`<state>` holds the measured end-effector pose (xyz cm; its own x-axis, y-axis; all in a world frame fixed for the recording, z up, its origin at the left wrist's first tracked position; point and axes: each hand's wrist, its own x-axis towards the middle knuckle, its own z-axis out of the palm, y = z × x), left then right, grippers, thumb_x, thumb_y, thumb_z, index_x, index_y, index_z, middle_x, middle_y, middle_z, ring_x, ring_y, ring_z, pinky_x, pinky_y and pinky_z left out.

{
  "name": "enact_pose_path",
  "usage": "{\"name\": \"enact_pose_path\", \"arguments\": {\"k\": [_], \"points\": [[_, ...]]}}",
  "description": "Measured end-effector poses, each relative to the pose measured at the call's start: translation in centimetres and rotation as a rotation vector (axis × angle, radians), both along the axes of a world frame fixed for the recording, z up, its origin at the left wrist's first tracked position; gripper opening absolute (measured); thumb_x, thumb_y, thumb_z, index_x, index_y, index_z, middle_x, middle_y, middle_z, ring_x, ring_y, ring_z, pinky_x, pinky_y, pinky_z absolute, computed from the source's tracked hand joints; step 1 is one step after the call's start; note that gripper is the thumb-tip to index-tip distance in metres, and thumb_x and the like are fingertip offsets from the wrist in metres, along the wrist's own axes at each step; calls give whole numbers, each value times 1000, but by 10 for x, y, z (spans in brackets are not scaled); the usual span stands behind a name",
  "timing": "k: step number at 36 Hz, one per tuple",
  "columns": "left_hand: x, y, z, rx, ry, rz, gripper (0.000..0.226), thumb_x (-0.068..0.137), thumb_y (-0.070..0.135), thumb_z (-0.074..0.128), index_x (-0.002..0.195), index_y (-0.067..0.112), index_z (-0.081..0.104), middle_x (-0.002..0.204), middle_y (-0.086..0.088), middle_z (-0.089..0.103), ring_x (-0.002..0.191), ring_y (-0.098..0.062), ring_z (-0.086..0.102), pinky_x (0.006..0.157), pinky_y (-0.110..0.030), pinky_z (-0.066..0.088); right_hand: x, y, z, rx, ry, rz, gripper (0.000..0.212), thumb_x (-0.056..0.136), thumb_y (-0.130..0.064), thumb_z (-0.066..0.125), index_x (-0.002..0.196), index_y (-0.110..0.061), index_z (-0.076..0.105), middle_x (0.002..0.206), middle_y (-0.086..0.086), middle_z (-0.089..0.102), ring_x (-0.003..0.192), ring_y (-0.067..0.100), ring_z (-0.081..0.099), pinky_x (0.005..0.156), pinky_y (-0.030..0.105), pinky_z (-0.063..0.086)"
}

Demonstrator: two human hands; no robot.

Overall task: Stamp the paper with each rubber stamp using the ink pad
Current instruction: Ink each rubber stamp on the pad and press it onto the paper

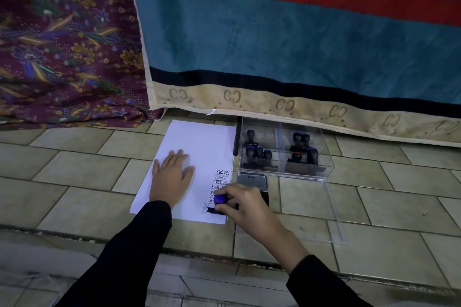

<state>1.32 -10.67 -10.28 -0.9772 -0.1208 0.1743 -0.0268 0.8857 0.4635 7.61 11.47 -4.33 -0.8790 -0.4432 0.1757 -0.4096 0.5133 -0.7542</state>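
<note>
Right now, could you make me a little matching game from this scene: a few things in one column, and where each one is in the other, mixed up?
Things:
1. left hand
2. right hand
3. spare stamps
4. ink pad lid

Places:
A. inside the clear plastic box
B. flat on the paper, holding it down
C. on the tiled floor between the box and the right hand
D. gripping the purple-knobbed stamp at the sheet's near right corner

Pairs: 1-B, 2-D, 3-A, 4-C
</note>
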Motion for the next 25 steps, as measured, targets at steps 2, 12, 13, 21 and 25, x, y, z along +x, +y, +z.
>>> {"name": "enact_pose_path", "arguments": {"k": [2,12,13,21,25], "points": [[0,1,0,3,4,4,45,100,36,40,142,22,41,157,4,29,148,-14,15,121,-46,1,0,-3,-1,1,-12,10,26,81,-19,71,107,-15,66,103,2,66,80,13,67,82,25,56],[1,1,1,-6,2,10,45,100,36,39,143,21,40,157,5,29,148,-14,15,121,-45,0,0,-11,-1,28,-5,49,27,82,-18,70,108,-13,66,106,4,67,82,9,65,82,20,55],[0,1,1,-7,2,10,45,100,36,39,143,21,40,157,5,29,148,-14,15,121,-45,0,0,-11,-1,40,1,47,27,82,-18,70,108,-13,66,106,4,67,83,11,65,82,22,55],[0,1,-2,-2,4,8,45,100,36,40,142,21,40,157,4,29,148,-14,14,121,-46,0,-1,-20,5,186,68,74,13,84,-13,64,95,-6,64,96,10,65,83,23,62,78,34,53],[-1,1,-3,-14,0,8,45,100,36,39,143,21,40,157,4,29,148,-14,14,121,-47,1,-2,-21,7,244,77,104,11,84,-15,65,91,-7,62,95,10,63,84,24,60,75,35,52]]}}
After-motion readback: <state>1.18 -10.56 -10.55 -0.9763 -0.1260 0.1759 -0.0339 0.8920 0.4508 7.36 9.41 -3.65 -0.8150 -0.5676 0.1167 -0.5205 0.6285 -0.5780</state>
